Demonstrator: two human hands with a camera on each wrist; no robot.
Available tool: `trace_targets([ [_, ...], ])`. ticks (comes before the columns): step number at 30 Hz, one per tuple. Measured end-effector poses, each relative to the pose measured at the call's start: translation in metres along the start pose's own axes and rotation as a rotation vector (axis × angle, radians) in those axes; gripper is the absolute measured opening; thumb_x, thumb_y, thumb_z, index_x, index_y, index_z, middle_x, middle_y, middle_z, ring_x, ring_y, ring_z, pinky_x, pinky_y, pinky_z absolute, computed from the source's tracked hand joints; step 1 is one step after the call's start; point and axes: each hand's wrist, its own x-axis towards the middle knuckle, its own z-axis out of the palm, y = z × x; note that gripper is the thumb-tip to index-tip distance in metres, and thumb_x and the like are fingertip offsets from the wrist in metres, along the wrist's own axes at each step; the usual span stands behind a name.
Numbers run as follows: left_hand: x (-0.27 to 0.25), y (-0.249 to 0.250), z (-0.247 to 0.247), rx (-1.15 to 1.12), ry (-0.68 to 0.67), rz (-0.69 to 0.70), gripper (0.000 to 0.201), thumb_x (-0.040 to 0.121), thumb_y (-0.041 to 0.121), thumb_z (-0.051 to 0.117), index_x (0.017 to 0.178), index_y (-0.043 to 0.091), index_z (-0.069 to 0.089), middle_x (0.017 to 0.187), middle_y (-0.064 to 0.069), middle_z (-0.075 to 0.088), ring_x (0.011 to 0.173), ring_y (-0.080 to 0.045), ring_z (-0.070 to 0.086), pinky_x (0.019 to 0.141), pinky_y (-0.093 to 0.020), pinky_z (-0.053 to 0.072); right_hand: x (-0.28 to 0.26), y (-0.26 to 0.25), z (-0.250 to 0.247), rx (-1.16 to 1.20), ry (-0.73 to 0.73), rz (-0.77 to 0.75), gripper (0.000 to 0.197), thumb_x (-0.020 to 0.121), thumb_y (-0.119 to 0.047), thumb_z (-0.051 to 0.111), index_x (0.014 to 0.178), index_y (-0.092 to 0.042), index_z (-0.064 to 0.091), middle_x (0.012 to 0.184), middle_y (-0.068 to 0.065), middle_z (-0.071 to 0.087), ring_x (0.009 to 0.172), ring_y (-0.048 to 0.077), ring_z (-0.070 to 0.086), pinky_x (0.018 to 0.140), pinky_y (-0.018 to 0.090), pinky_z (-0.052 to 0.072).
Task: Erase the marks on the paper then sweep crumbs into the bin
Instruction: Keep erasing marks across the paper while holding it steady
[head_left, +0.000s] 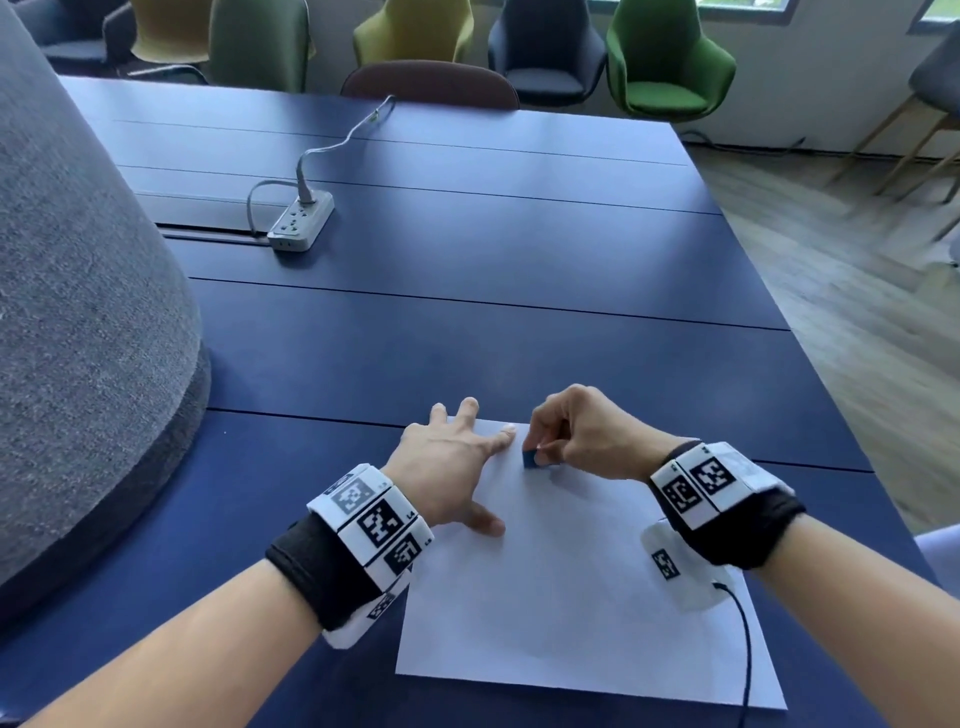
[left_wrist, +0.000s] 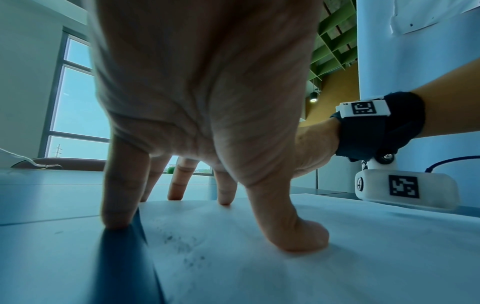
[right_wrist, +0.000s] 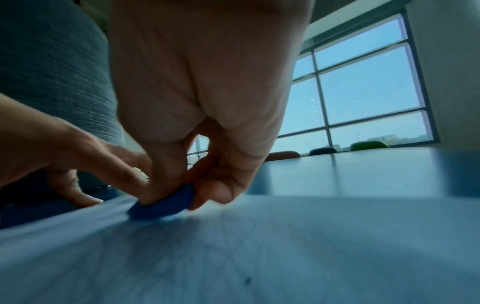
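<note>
A white sheet of paper (head_left: 561, 587) lies on the dark blue table (head_left: 467, 260), near its front edge. My left hand (head_left: 457, 462) is spread flat on the sheet's upper left corner, fingertips (left_wrist: 306, 238) pressing down. My right hand (head_left: 576, 431) pinches a small blue eraser (head_left: 531, 458) between thumb and fingers, its lower edge touching the paper near the top edge. In the right wrist view the eraser (right_wrist: 166, 202) is blurred against the sheet (right_wrist: 259, 257). Dark crumbs or smudges (left_wrist: 187, 251) dot the paper (left_wrist: 363, 257) under my left palm. No bin is visible.
A large grey fabric-covered object (head_left: 78, 312) stands on the table at the left. A white power strip (head_left: 301, 221) with its cable lies further back. Several chairs (head_left: 670, 57) line the far edge. Wooden floor (head_left: 857, 286) shows to the right of the table.
</note>
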Motion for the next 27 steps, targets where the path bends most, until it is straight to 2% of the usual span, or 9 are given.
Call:
trace_targets([
  [3, -0.001, 0.001, -0.001, -0.005, -0.005, -0.004, 0.104, 0.069, 0.069, 0.071, 0.151, 0.046, 0.012, 0.152, -0.006, 0.014, 0.131, -0.030, 0.028, 0.080, -0.034, 0.034, 0.001, -0.002, -0.004, -0.034, -0.091, -0.012, 0.016, 0.076, -0.003, 0.073, 0.078, -0.018, 0.076, 0.074, 0.002, 0.067, 0.060, 0.004, 0.055, 0.059, 0.022, 0.049],
  [7, -0.001, 0.000, 0.000, -0.010, -0.001, -0.008, 0.104, 0.069, 0.069, 0.071, 0.151, 0.048, 0.011, 0.153, -0.006, 0.013, 0.135, -0.030, 0.025, 0.087, -0.037, 0.038, 0.006, -0.002, -0.001, 0.006, 0.018, -0.003, 0.019, 0.078, -0.003, 0.071, 0.076, -0.021, 0.074, 0.070, -0.001, 0.066, 0.054, 0.003, 0.053, 0.055, 0.019, 0.044],
  [11, -0.001, 0.001, 0.000, -0.004, -0.013, -0.011, 0.105, 0.069, 0.069, 0.071, 0.151, 0.047, 0.010, 0.153, -0.006, 0.012, 0.135, -0.031, 0.025, 0.083, -0.036, 0.037, 0.000, -0.007, -0.002, -0.062, -0.186, -0.027, 0.015, 0.076, -0.004, 0.072, 0.078, -0.019, 0.076, 0.077, 0.002, 0.072, 0.061, 0.011, 0.061, 0.060, 0.024, 0.052],
  [16, -0.001, -0.001, 0.001, -0.023, 0.004, -0.006, 0.103, 0.069, 0.069, 0.071, 0.151, 0.048, 0.011, 0.154, -0.006, 0.011, 0.137, -0.032, 0.023, 0.090, -0.039, 0.038, 0.007, -0.006, 0.001, -0.052, -0.044, -0.058, 0.017, 0.076, -0.002, 0.072, 0.077, -0.019, 0.076, 0.074, 0.002, 0.065, 0.060, 0.007, 0.055, 0.059, 0.026, 0.049],
  [19, -0.001, 0.000, 0.000, -0.011, -0.003, -0.008, 0.106, 0.068, 0.069, 0.071, 0.152, 0.047, 0.009, 0.154, -0.007, 0.012, 0.135, -0.032, 0.025, 0.087, -0.038, 0.038, -0.001, -0.006, -0.002, -0.093, -0.197, -0.069, 0.016, 0.075, -0.004, 0.074, 0.077, -0.020, 0.075, 0.080, 0.009, 0.068, 0.068, 0.019, 0.060, 0.068, 0.032, 0.053],
  [20, -0.001, 0.000, -0.001, -0.012, -0.008, -0.009, 0.106, 0.068, 0.070, 0.071, 0.152, 0.047, 0.009, 0.154, -0.007, 0.012, 0.134, -0.032, 0.026, 0.085, -0.038, 0.037, -0.001, -0.007, -0.004, -0.108, -0.216, -0.068, 0.016, 0.075, -0.004, 0.074, 0.077, -0.020, 0.075, 0.081, 0.008, 0.069, 0.068, 0.018, 0.060, 0.070, 0.032, 0.054],
  [24, -0.001, 0.000, 0.000, -0.033, -0.006, -0.005, 0.104, 0.069, 0.068, 0.072, 0.151, 0.048, 0.011, 0.153, -0.008, 0.013, 0.135, -0.033, 0.024, 0.088, -0.039, 0.037, 0.011, -0.001, -0.004, -0.053, 0.014, -0.069, 0.022, 0.075, 0.000, 0.072, 0.073, -0.023, 0.074, 0.075, 0.003, 0.064, 0.061, 0.007, 0.054, 0.063, 0.029, 0.050],
  [25, -0.001, 0.000, 0.000, -0.034, -0.004, -0.006, 0.104, 0.069, 0.069, 0.071, 0.151, 0.048, 0.011, 0.153, -0.007, 0.013, 0.135, -0.033, 0.024, 0.089, -0.039, 0.037, 0.010, 0.002, -0.004, -0.031, 0.023, -0.064, 0.022, 0.076, 0.000, 0.072, 0.072, -0.022, 0.073, 0.074, 0.002, 0.063, 0.060, 0.006, 0.053, 0.063, 0.029, 0.050],
  [27, -0.001, 0.000, 0.000, -0.029, -0.003, -0.008, 0.104, 0.069, 0.069, 0.071, 0.151, 0.047, 0.011, 0.154, -0.007, 0.012, 0.135, -0.032, 0.024, 0.090, -0.039, 0.037, 0.005, 0.005, -0.007, -0.053, -0.086, -0.054, 0.020, 0.075, -0.002, 0.073, 0.073, -0.022, 0.074, 0.077, 0.006, 0.066, 0.062, 0.013, 0.057, 0.065, 0.033, 0.053],
])
